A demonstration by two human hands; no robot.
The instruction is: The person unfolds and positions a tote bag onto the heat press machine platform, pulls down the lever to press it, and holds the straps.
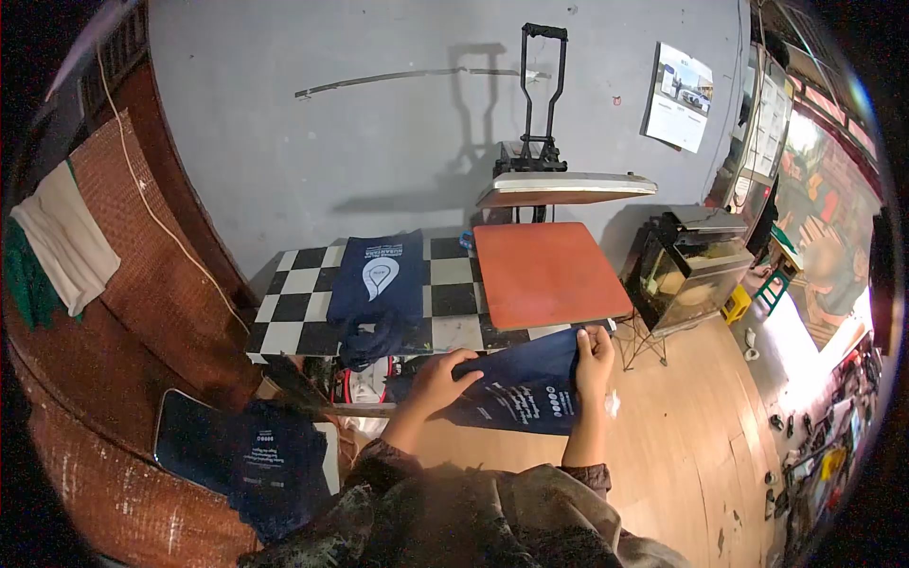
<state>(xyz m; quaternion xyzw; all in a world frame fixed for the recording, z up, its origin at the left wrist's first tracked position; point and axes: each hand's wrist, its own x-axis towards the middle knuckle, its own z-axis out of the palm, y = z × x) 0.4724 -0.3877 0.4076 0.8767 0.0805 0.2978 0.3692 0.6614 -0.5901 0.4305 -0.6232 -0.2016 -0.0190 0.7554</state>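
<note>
A navy cloth bag (516,390) with white printed text and small round icons hangs stretched between my hands, in front of the table. My left hand (443,381) pinches its upper left edge, thumb toward the cloth. At its upper right corner, my right hand (595,358) grips the fabric with closed fingers. Just beyond lies the orange lower plate (549,275) of a heat press, with its upper plate (568,189) raised above it. Another navy bag (379,275) with a white drop-shaped logo lies on the checkered table (284,308), its straps hanging over the front edge.
To my left, printed navy bags (275,464) are piled on a seat beside a woven partition (142,227) with a draped cloth (71,237). A glass tank (691,270) on a thin stand is right of the press. The press's tall handle (544,33) rises before the wall.
</note>
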